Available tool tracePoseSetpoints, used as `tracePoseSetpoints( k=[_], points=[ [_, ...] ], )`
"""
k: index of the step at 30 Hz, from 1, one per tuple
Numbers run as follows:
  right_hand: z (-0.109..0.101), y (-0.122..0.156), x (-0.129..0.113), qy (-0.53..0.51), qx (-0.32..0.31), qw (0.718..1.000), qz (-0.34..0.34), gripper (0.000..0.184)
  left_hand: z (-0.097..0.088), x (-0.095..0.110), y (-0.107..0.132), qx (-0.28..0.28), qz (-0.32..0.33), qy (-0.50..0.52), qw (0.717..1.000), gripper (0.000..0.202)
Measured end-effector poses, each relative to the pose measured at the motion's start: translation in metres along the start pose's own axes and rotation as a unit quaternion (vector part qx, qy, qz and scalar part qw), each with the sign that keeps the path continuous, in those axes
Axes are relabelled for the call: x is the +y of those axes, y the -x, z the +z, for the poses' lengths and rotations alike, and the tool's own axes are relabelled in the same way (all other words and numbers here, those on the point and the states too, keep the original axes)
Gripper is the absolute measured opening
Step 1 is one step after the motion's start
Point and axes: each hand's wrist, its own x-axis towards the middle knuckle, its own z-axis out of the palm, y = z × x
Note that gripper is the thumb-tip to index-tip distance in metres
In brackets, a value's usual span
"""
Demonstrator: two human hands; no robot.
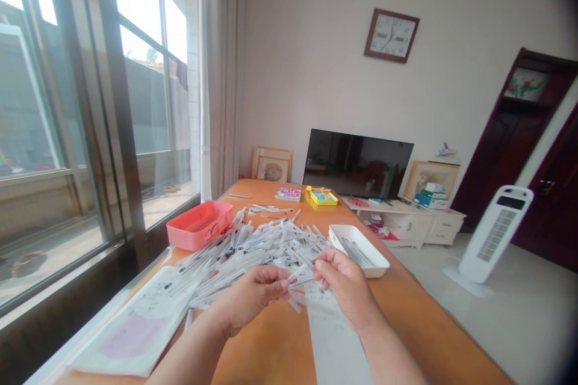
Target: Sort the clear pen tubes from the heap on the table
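Note:
A heap of clear and whitish plastic pen barrels (266, 246), some with black ends, spreads over the middle of the table. My left hand (259, 295) is in front of it, thumb and fingers pinched on a slim pen barrel (301, 283). To its right, my right hand (338, 274) is closed at the fingertips near the other end of that barrel. A small dark piece shows at these fingertips, too small to name. Beside the right hand stands a white tray (380, 269) holding several grey pen-like sticks (356, 251).
A red plastic basket (194, 237) sits left of the heap. An open notebook (130, 325) lies at the front left, a paper strip (336, 337) under my right hand. Farther back are a yellow box (323, 197) and a colourful booklet (288, 194) on the wooden table (266, 343).

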Motion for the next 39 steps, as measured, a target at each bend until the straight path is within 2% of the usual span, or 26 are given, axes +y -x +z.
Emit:
tracePoseSetpoints(
  k=[9, 26, 39],
  points=[
    [-0.0037, 0.0000, 0.0018, 0.027, -0.026, 0.999, -0.031, 0.028, 0.0032, -0.0022, -0.0026, -0.009, -0.007, -0.004, 1.000, 0.034],
    [-0.0026, 0.0008, -0.0028, 0.036, -0.055, 0.998, -0.015, 0.026, 0.0074, 0.0038, -0.0015, -0.001, -0.009, -0.042, 0.999, 0.037],
    [-0.0056, 0.0031, -0.0028, 0.065, -0.084, 0.994, 0.001, 0.022, 0.0038, -0.0018, -0.0019, -0.010, -0.014, -0.047, 0.999, 0.027]
  ],
)
